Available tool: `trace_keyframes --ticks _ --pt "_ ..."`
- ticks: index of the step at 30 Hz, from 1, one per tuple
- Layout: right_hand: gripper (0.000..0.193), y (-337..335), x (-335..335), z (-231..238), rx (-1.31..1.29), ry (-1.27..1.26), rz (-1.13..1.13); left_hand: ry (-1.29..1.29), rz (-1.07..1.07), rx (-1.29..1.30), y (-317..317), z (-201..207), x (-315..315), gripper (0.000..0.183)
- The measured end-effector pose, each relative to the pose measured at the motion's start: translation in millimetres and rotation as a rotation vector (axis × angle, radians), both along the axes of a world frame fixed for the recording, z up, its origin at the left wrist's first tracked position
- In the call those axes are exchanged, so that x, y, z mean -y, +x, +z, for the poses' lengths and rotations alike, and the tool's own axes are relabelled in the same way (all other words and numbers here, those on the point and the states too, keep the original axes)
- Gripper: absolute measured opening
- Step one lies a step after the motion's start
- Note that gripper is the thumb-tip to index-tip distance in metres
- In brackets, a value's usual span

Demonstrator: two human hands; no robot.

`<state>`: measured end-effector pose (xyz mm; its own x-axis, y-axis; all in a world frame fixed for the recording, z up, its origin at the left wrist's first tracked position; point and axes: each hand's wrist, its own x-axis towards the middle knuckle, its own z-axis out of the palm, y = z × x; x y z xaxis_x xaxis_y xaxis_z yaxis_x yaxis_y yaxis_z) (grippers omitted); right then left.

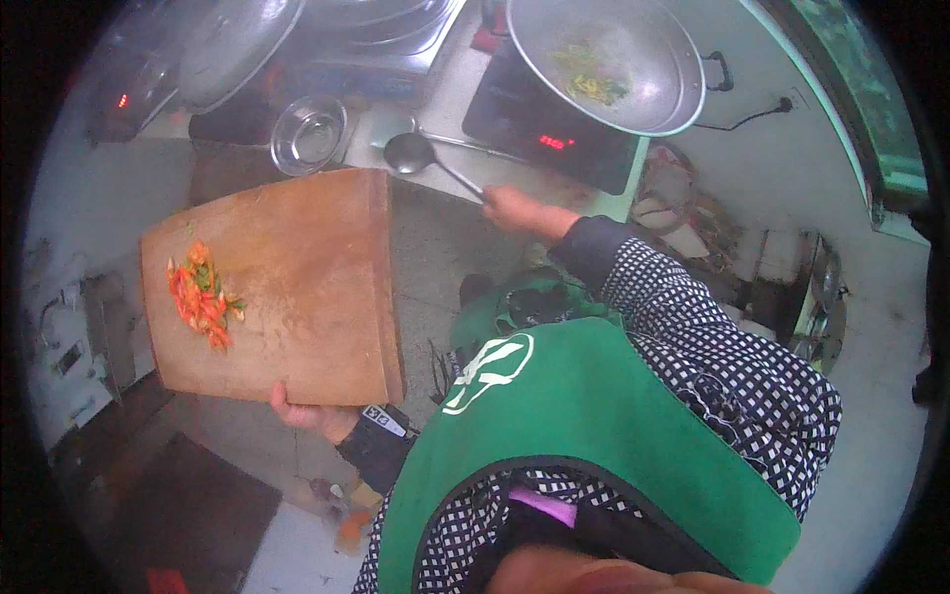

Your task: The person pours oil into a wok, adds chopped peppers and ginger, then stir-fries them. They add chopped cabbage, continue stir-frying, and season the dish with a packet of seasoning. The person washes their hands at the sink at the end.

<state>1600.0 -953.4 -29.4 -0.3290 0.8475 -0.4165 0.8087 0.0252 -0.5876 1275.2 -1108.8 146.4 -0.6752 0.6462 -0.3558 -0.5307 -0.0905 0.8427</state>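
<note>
Left hand: I'm grasping the cutting board at its near edge, apparently to steady its load.
Right hand: I'm gripping the ladle by its handle, likely keeping its head clear of the board.
Chopped vegetables: lying on the board, beyond my left hand and leftward.
Wok: sitting on the cooktop, beyond my right hand, holding greenish-yellow food.
</note>
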Motion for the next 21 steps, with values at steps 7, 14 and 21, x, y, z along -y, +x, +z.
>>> trace_keyframes --ticks 7,14,21 --pt "0.034 30.1 -34.8 -19.5 0.027 0.038 0.120 0.075 -0.035 0.087 10.1 5.0 -0.4 0.066" --pt "0.041 46.3 -49.3 -12.4 0.183 0.061 0.030 0.022 -0.012 0.117 8.9 5.8 2.9 0.071" --pt "0.017 42.2 -44.3 -11.7 0.454 0.556 0.106 0.043 -0.027 0.162 10.9 6.1 2.5 0.068"
